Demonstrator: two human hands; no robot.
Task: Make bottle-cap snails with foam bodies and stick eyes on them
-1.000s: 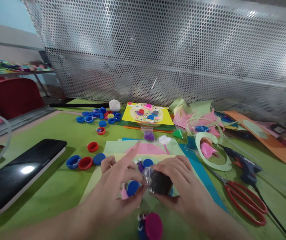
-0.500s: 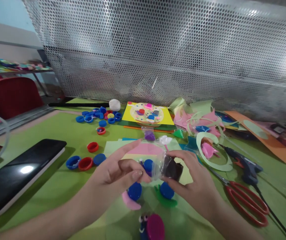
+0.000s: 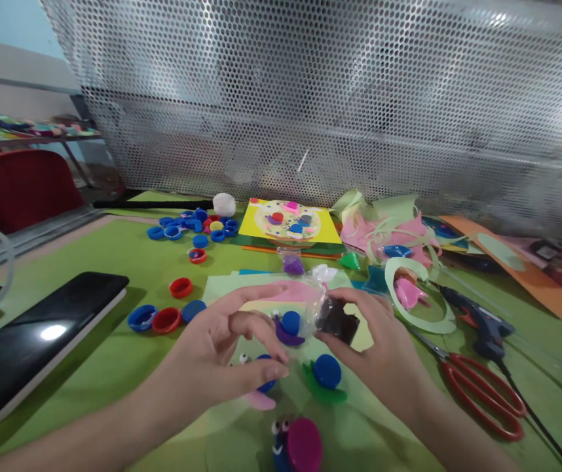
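Observation:
My right hand [image 3: 382, 351] pinches a small dark lump in a clear plastic bag [image 3: 336, 318] just above the table. Beside it, my left hand [image 3: 222, 351] hovers with its fingers apart and curled, holding nothing. Between and below the hands sit little snail figures made of bottle caps: a purple one with a blue cap [image 3: 288, 328], a green one with a blue cap [image 3: 327, 375], a pink one [image 3: 261, 392] partly under my left thumb, and a blue one with a magenta cap [image 3: 298, 446]. They lie on pale green and pink paper sheets [image 3: 226, 288].
Red-handled scissors [image 3: 482, 390] and a glue gun [image 3: 477, 321] lie to the right. Loose blue and red caps [image 3: 166, 318] lie at the left, with more at the back [image 3: 197, 226]. A black phone [image 3: 40, 337] is far left. A yellow card [image 3: 288, 223], paper scraps [image 3: 393, 229] and a perforated metal screen [image 3: 310, 98] stand behind.
The hands rose from the table with the bagged dark lump. My left hand has let go of the bag and drawn away to the left; the right hand keeps it.

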